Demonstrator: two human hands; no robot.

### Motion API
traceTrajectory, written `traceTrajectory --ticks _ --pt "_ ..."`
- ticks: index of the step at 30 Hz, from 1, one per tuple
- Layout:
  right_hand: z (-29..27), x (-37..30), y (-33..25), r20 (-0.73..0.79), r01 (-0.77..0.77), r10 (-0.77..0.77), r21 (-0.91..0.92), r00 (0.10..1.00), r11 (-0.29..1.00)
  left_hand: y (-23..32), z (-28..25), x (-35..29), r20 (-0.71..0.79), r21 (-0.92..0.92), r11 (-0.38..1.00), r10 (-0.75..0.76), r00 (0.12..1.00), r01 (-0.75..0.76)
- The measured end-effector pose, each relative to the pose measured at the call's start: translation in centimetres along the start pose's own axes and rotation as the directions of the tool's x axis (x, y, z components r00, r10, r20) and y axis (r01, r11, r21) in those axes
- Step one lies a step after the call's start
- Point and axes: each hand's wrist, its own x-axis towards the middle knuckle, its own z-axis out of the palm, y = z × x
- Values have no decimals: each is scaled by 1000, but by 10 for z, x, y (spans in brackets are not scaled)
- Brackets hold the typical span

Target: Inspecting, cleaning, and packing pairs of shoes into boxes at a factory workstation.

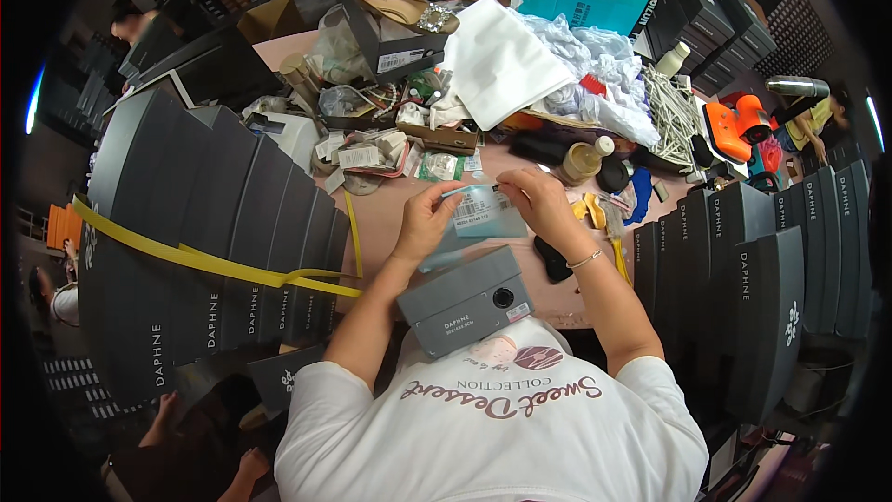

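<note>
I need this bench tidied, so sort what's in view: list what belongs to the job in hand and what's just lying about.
Seemingly in the job:
barcode label sheet, in the grip of left hand and right hand
grey shoebox between the forearms

Apparently lying about:
white-capped bottle
bundled white cord
blue cloth
yellow strap

Strip lights (35, 102) glow at both sides, packed shelving (801, 17) behind.
</note>
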Motion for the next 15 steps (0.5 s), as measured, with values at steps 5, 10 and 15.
traceTrajectory --ticks 5,10,15 --pt "7 -7 0 -147 72 -94 -150 985 986 -7 0 0 44 69 998 13 999 -16" --pt "-11 0 3 -350 -25 -24 -135 936 991 -23 -5 3 73 -176 984 -1 997 14" --pt "-67 -14 -1 -322 -152 347 503 881 851 -27 -40 -14 -179 267 951 208 962 -156"
